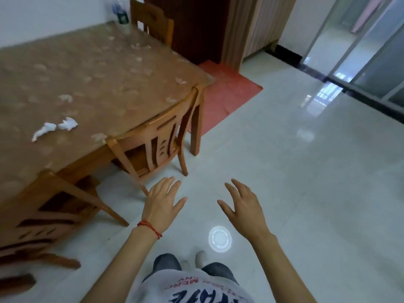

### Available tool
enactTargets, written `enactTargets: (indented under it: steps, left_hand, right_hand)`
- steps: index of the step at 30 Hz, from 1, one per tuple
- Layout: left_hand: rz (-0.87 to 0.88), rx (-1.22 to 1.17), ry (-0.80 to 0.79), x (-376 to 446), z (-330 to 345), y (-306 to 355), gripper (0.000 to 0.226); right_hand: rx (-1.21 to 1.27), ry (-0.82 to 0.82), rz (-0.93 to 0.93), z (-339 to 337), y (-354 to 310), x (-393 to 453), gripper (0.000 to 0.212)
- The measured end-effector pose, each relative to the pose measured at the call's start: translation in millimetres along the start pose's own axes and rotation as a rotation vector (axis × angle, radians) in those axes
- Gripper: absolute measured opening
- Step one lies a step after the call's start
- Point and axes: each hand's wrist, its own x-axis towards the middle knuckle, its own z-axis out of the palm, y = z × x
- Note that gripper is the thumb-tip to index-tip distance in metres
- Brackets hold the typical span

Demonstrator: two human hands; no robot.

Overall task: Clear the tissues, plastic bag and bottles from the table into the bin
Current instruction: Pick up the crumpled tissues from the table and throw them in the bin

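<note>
Both hands are held out low over the white floor (284, 171), palms down, holding nothing and touching nothing. The left hand (162, 204) has its fingers straight and slightly spread, the thumb out to the right; a red cord (150, 228) circles its wrist. The right hand (244, 206) is also spread, fingers apart and a little bent at the tips, thumb pointing left toward the other hand. The two hands are near each other but apart.

The table (87, 84) stands to the left, covered by a brown patterned cloth. Two white tissues lie on it near its near edge, on the left: one long crumpled tissue (43, 131) and a second tissue (68, 124) just beside it on the right, close but whether touching cannot be told. At the far corner of the table, against the wall, stands a bottle (121, 12), blurred, with a dark lower part. All are well apart from the hands.

A chair (157, 136) is pushed in at the table's near right side, another chair (43, 215) stands nearer on the left, and a third chair (150, 20) is at the far end. A red mat (223, 92) lies on the floor past the table. A round white light reflection (219, 238) shows on the floor between the forearms, just ahead of the person's feet.
</note>
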Motion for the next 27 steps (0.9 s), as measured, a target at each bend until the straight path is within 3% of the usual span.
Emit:
enactTargets:
  steps: [13, 27]
  left_hand:
    - [-0.501, 0.192, 0.128, -51.4, -17.7, -17.8, 0.045]
    - [-0.75, 0.151, 0.199, -66.5, -38.1, -55.6, 0.055]
  right_hand:
    - [-0.111, -0.112, -0.492, 9.3, -53.4, 72.3, 0.059]
    - [-0.022, -0.178, -0.688, 34.3, -109.0, 112.9, 0.055]
